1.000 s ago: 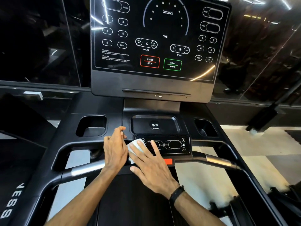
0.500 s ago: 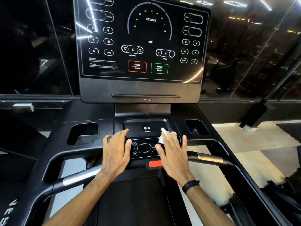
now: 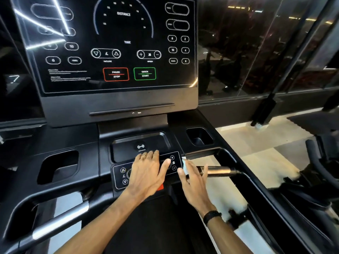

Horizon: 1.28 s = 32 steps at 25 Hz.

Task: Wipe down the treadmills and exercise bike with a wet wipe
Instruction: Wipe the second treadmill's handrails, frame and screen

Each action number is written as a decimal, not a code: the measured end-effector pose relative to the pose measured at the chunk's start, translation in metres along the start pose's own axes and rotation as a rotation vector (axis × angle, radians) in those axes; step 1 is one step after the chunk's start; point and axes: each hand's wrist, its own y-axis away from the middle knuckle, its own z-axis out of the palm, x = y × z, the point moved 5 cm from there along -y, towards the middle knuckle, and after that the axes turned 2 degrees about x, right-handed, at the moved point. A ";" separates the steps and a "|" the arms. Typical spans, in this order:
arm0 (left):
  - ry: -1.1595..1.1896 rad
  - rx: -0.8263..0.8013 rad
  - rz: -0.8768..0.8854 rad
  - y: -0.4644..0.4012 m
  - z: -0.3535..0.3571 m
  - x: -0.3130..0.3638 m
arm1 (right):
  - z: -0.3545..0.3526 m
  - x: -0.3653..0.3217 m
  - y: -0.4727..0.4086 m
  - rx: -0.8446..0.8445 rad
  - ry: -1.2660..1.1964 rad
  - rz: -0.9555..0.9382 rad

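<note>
I stand on a black treadmill with a tall dark console screen (image 3: 117,46) ahead. My left hand (image 3: 146,173) lies flat with straight fingers on the small lower control panel (image 3: 119,176), covering its middle. My right hand (image 3: 192,177) sits at the panel's right edge, over the inner end of the right metal handlebar (image 3: 218,170). A white wet wipe (image 3: 185,166) shows under its fingers, mostly hidden by them. The fingers look straight and press down on the wipe.
Cup-holder recesses sit left (image 3: 58,165) and right (image 3: 199,137) of a tray with a wireless-charging mark (image 3: 140,146). The left handlebar (image 3: 60,219) runs at lower left. Another dark machine (image 3: 319,173) stands to the right on pale flooring. Glass wall panels lie behind.
My right hand has slid the wipe rightwards, across the lower control panel to its right edge and the handlebar. My left hand followed onto the panel's middle. The view turned right.
</note>
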 end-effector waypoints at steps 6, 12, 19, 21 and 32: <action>-0.050 -0.096 0.036 -0.033 0.001 0.028 | -0.047 0.010 -0.022 0.352 -0.277 0.067; -0.005 -0.112 0.047 -0.054 0.021 0.043 | -0.002 0.019 0.013 0.071 0.217 -0.322; 0.019 -0.026 0.026 -0.046 0.024 0.029 | 0.004 0.035 0.007 0.048 0.582 -0.250; 0.027 -0.046 0.010 -0.047 0.022 0.030 | -0.014 0.062 -0.007 0.086 0.622 -0.114; 0.026 -0.253 0.171 -0.046 0.030 0.028 | 0.019 0.005 0.020 0.107 0.622 0.026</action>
